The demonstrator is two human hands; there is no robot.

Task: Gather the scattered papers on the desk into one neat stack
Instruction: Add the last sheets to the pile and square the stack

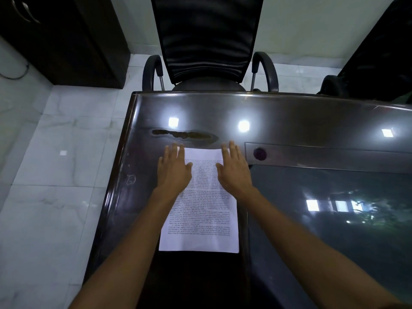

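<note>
Though dim, perhaps stain [185, 134] beyond papers [200, 219].

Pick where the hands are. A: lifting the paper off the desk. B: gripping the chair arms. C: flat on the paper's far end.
C: the left hand and right hand lie with straight fingers on the far corners of the paper.

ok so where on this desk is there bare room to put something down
Bare: the glass panel right of the paper stack; the strip between the stack and the desk's left edge; the far band beyond the worn mark. Crowded: the stack's far end, where the left hand and right hand lie flat.
</note>
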